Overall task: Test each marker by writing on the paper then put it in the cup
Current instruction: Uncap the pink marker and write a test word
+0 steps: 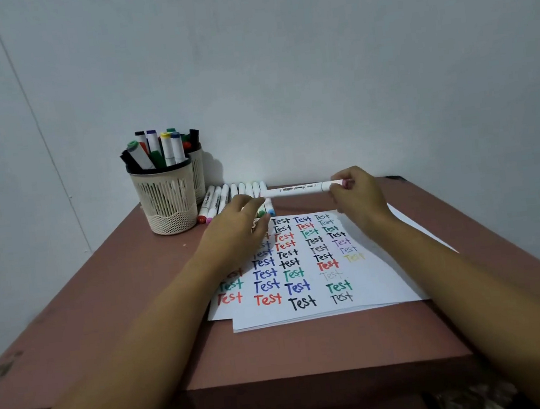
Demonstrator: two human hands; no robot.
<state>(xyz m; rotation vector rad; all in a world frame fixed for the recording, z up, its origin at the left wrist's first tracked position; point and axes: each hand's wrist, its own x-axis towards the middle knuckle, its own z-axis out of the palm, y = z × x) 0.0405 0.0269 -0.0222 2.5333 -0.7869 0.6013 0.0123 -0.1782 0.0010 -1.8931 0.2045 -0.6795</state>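
Note:
A white marker lies level in the air above the far edge of the paper. My right hand grips its right end. My left hand pinches its left end with the fingertips. The paper lies on the table, covered with "Test" written in several colours. A row of several white markers lies at the back, partly hidden by my left hand. A cream slotted cup at the back left holds several markers.
A second cup with markers stands behind the first, against the pale wall. The brown table ends at a front edge near me. More sheets lie under the top paper.

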